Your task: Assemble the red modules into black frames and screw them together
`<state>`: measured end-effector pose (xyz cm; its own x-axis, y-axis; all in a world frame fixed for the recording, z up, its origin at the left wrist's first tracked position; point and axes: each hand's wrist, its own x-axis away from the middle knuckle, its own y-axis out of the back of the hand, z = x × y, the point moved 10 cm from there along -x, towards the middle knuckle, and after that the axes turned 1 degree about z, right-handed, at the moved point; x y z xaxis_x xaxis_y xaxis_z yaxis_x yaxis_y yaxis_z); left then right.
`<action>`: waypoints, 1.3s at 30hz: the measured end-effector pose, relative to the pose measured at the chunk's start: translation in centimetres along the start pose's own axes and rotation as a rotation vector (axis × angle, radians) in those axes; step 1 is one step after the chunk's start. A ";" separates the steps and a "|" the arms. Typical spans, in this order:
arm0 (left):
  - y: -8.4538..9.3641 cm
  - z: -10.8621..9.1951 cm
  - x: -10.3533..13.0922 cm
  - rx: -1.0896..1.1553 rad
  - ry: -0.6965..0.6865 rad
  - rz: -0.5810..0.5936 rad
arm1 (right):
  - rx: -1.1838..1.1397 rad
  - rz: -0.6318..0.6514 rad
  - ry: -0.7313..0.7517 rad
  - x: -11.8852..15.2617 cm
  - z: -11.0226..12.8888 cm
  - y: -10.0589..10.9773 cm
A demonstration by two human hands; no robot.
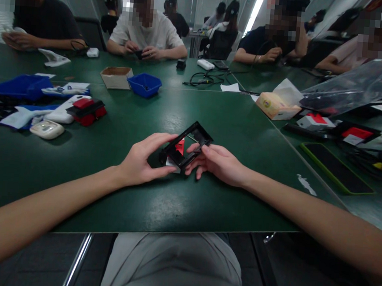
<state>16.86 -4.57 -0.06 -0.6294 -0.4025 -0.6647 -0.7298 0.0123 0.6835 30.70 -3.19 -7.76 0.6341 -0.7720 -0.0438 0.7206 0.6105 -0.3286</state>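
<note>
Above the table's near part, both my hands hold a black rectangular plastic frame with an open middle, tilted. My left hand grips its left side, thumb below and fingers along the upper edge. At the right side, my right hand pinches the frame between thumb and fingers, with other fingers curled beneath. Through the opening a red piece shows, with a whitish part below it near my left thumb. I cannot tell whether these are attached to the frame. A thin light rod also shows inside the opening.
On the left lie a red-and-black block, a white rounded device and a blue tray. Farther back stand a cardboard box and a blue bin. Rightward are a tissue box and a green-edged black slab. Several people sit around.
</note>
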 end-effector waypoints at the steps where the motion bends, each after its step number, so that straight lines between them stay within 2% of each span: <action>1: 0.1 -0.1 0.0 0.008 -0.012 -0.008 | 0.001 -0.009 -0.003 0.0 0.0 0.1; 8: 0.0 -1.9 0.1 0.056 -0.157 -0.002 | -0.002 -0.027 -0.003 -0.1 -0.1 0.4; 14: -0.1 -2.6 0.1 0.059 -0.198 0.009 | 0.027 -0.035 -0.016 0.0 -0.3 0.4; 16: -0.1 -2.2 0.2 0.088 -0.171 -0.001 | 0.036 -0.026 -0.020 0.0 -0.4 0.3; 19: -0.1 -0.7 0.2 0.142 -0.060 -0.013 | 0.042 -0.004 -0.025 0.1 -0.3 -0.1; 22: -1.1 0.2 0.2 0.198 0.012 0.060 | 0.056 0.045 -0.037 0.2 -0.3 -1.1; 25: -2.2 0.1 0.3 0.263 0.024 0.162 | 0.085 0.114 -0.058 0.3 -0.5 -2.3; 27: -2.5 0.0 0.4 0.307 0.043 0.181 | 0.106 0.128 -0.067 0.2 -0.8 -2.8; 34: -2.3 -0.7 0.5 0.420 0.044 0.111 | 0.173 0.121 -0.044 -0.2 -1.1 -2.9; 36: -1.7 -0.6 0.4 0.445 0.034 0.056 | 0.282 0.053 0.022 -0.2 -0.3 -2.2; 39: -0.8 0.6 0.4 0.505 0.065 -0.045 | 0.615 -0.170 0.221 0.3 2.3 -0.6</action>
<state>17.06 -4.22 -1.01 -0.5885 -0.4689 -0.6586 -0.8037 0.4284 0.4131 31.13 -3.39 -5.40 0.4724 -0.8446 -0.2521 0.8754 0.4162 0.2459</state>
